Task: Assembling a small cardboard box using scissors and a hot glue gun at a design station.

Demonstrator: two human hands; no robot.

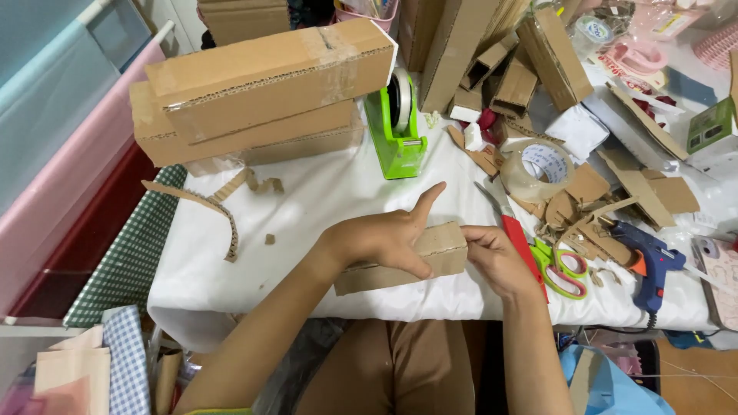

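Observation:
A small oblong cardboard box (442,246) is held over the near edge of a white-covered table (323,200). My left hand (384,240) wraps its top and front face, thumb pointing up. My right hand (492,257) grips the box's right end with fingers curled on the end flap. Both forearms reach in from below.
Stacked long cardboard boxes (261,84) lie at the back left. A green tape dispenser (396,131) stands mid-table, a clear tape roll (542,165) to its right. Red cutter (523,242), green scissors (561,265), blue glue gun (649,261) and cardboard scraps (607,200) crowd the right.

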